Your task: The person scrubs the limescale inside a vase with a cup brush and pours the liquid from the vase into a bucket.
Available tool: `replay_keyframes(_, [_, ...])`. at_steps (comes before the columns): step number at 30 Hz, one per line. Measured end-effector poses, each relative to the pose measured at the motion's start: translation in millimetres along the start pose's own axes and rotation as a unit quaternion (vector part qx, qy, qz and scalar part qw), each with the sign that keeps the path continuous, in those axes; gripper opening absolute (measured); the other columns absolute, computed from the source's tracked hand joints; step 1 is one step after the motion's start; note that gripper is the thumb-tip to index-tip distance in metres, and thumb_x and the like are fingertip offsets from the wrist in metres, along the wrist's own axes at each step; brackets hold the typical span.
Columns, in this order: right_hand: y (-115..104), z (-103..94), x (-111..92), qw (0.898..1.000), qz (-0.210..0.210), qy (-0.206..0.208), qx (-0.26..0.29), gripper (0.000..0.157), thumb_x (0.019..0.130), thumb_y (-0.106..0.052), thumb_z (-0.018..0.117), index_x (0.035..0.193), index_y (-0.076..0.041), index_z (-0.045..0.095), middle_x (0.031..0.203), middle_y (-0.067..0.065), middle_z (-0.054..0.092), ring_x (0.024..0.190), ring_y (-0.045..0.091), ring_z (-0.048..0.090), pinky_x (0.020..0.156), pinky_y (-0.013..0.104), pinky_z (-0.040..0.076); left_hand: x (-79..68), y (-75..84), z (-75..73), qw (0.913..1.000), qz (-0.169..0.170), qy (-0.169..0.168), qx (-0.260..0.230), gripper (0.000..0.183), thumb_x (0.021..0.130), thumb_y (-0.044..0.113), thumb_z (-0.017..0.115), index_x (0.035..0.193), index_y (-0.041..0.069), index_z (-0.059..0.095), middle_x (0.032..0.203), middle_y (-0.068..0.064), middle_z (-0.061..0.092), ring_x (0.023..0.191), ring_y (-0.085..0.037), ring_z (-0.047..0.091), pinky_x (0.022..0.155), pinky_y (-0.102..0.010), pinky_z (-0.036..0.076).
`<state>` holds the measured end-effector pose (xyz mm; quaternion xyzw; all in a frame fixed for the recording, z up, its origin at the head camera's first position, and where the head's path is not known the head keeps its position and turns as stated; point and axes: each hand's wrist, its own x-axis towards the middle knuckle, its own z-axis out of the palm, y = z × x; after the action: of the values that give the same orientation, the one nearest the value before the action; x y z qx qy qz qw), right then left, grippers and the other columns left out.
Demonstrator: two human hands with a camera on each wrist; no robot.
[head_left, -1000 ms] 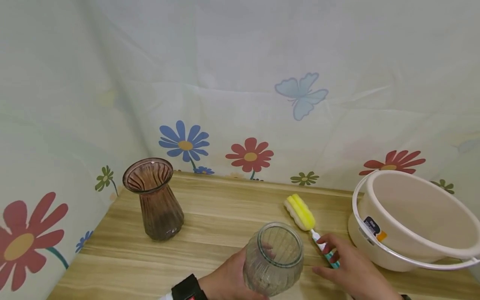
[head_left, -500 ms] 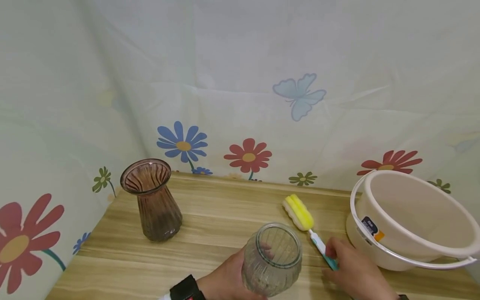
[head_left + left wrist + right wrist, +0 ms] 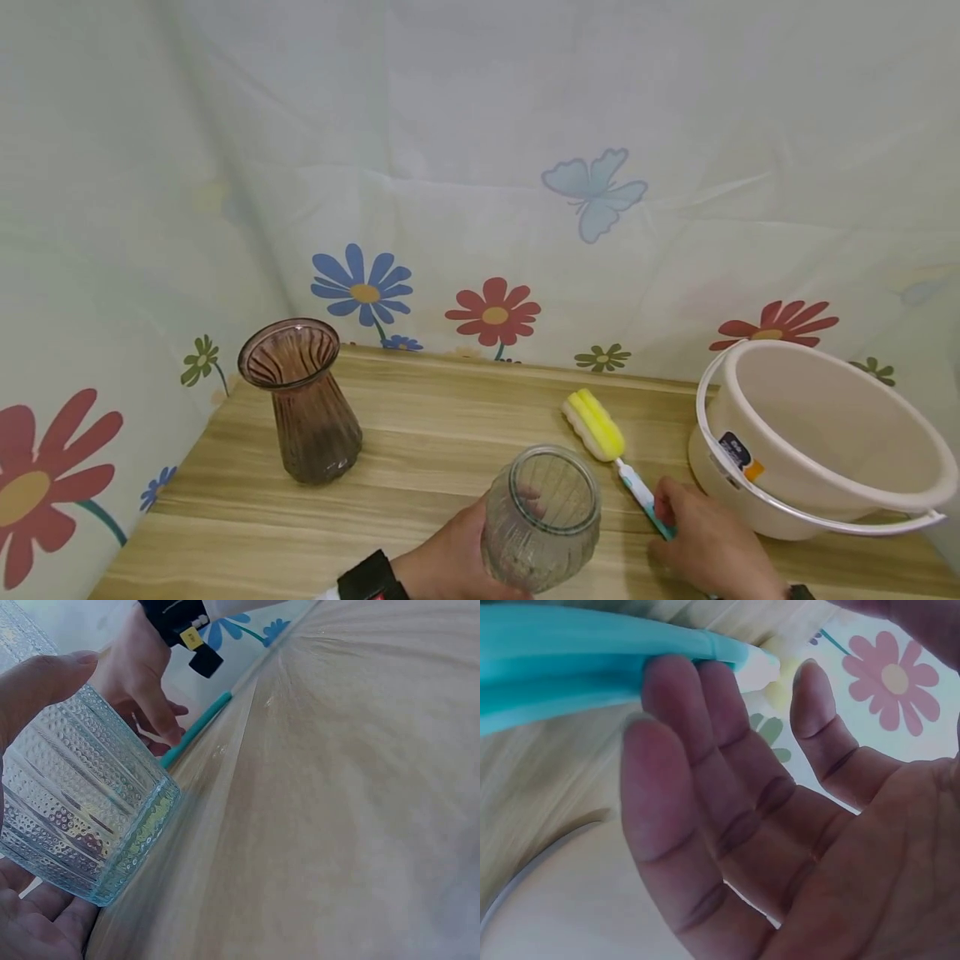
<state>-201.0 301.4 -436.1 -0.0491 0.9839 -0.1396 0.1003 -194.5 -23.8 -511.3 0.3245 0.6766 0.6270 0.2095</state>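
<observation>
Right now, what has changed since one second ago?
The right hand closed in on the brush handle, thumb moving rightward, and touches it; a firm grip is unclear. Unchanged: the left hand holds the clear vase; brush, brown vase and bucket stay put.

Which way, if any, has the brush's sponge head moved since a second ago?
No: in the head view, the sponge head keeps its place below the printed green flower. Both drift slightly left together, so likely camera motion.
</observation>
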Motion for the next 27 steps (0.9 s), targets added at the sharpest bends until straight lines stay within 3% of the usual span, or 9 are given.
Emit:
replay_keyframes(7, [-2.9,1.9,-0.6,1.000,-0.016,0.018,-0.010,0.036,0.073,-0.015,0.084,0.087,-0.019,0.052,0.080,-0.002,0.049,0.073,0.015,0.046,0.063,0.030,0.036,0.8,-1.1,-0.5,0.9998,0.014,0.008,0.015,0.094,0.082,0.012,0.086,0.155,0.035,0.031,0.152,0.004,0.051,0.143,-0.012,0.047,0.116,-0.026,0.039])
replay_keyframes(14, [-0.7,3.1,2.0,1.000,0.015,0.009,0.004,0.040,0.071,-0.022,0.089,0.093,-0.018,0.055,0.082,-0.003,0.053,0.072,0.014,0.047,0.062,0.029,0.037,0.4,-4.8,0.4,0.9985,0.038,0.004,0.038,0.095,0.082,0.012,0.085,0.157,0.030,0.029,0.153,-0.003,0.050,0.144,-0.013,0.046,0.117,-0.027,0.039])
replay_keyframes(27, [1.1,7.9,4.3,1.000,0.012,-0.004,-0.016,0.039,0.072,-0.021,0.087,0.087,-0.019,0.051,0.077,-0.002,0.049,0.070,0.015,0.047,0.061,0.031,0.035,-0.8,-2.7,-0.1,0.9990,0.008,0.014,0.042,0.097,0.081,0.016,0.087,0.156,0.037,0.029,0.154,0.005,0.049,0.142,-0.011,0.047,0.115,-0.027,0.040])
